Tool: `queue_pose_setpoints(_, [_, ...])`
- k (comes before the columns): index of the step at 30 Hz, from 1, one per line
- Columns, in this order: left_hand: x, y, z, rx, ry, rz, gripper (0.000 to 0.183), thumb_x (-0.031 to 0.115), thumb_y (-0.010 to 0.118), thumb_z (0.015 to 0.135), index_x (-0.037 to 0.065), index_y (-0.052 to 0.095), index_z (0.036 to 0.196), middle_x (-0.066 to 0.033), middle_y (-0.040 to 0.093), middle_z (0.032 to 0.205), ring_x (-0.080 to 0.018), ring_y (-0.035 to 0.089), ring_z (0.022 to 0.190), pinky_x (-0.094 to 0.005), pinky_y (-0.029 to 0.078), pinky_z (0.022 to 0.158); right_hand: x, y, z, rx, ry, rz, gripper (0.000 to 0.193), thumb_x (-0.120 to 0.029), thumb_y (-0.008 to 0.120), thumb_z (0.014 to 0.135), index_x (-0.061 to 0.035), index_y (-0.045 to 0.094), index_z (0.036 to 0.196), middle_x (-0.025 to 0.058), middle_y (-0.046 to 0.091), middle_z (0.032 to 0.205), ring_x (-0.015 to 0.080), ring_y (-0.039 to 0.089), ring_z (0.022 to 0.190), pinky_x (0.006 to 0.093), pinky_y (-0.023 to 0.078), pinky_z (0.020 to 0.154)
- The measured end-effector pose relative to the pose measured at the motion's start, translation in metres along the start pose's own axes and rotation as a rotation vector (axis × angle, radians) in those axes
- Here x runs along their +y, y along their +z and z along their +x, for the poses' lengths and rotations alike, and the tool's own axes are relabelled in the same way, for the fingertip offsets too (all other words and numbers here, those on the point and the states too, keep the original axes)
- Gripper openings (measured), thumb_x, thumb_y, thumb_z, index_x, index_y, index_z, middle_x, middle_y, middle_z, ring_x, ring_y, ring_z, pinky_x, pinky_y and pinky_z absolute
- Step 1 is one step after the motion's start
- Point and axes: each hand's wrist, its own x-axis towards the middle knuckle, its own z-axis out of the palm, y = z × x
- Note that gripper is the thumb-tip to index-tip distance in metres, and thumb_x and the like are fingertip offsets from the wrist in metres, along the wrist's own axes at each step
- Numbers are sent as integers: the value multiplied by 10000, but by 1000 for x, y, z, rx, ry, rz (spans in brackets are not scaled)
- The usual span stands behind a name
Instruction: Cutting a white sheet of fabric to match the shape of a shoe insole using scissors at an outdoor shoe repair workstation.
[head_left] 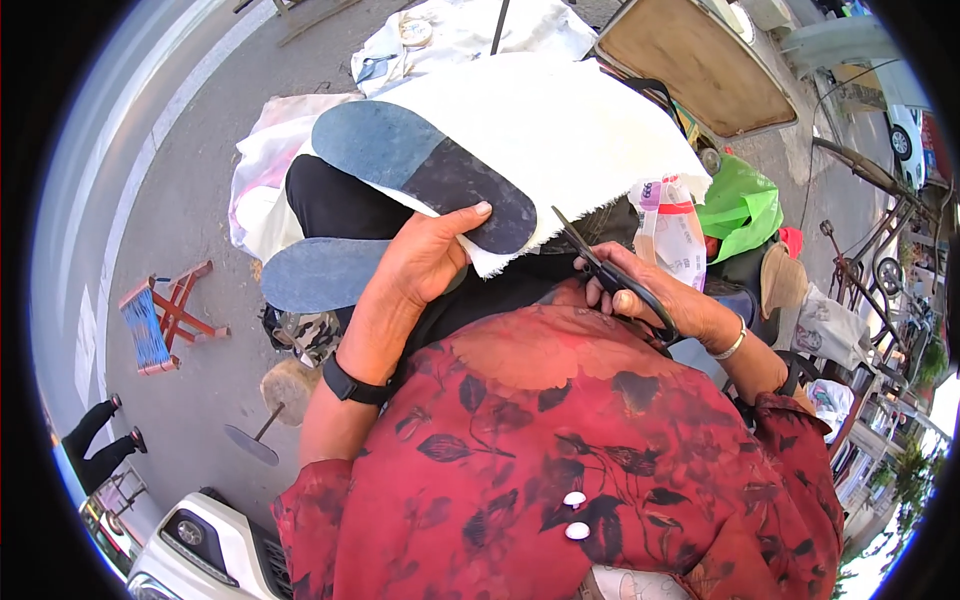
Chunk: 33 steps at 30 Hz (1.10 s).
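Note:
My left hand (428, 252) is closed on a blue and dark grey shoe insole (400, 150), pinching it against a sheet of white cloth (590, 130) with the thumb on top. The cloth spreads out beyond my lap, and its near edge is frayed. In my right hand (650, 290) is a pair of dark scissors (592, 256), fingers in the handles, blades pointing up at the cloth's edge just right of the insole's heel. A second blue insole (315, 274) lies below the first, beside my left wrist, its right end hidden by the hand.
A small folding stool (165, 315) with blue webbing stands on the pavement at left, near a metal piece on a wooden block (292, 390). Plastic bags, one green (740, 205), sit at right. A brown-topped board (695, 65) is at the back. A white car (205, 550) is lower left.

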Motion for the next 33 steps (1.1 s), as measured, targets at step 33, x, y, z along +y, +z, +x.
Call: queue_pose_setpoints(33, [-4, -10, 1, -37, 29, 1, 308, -20, 569, 876, -40, 512, 1178, -138, 617, 1108, -247, 632, 1003, -387, 547, 851, -10, 14, 22, 167, -4, -120, 690, -569, 579, 861, -2, 426, 1224, 4, 441, 749, 91, 396, 700, 249, 358, 637])
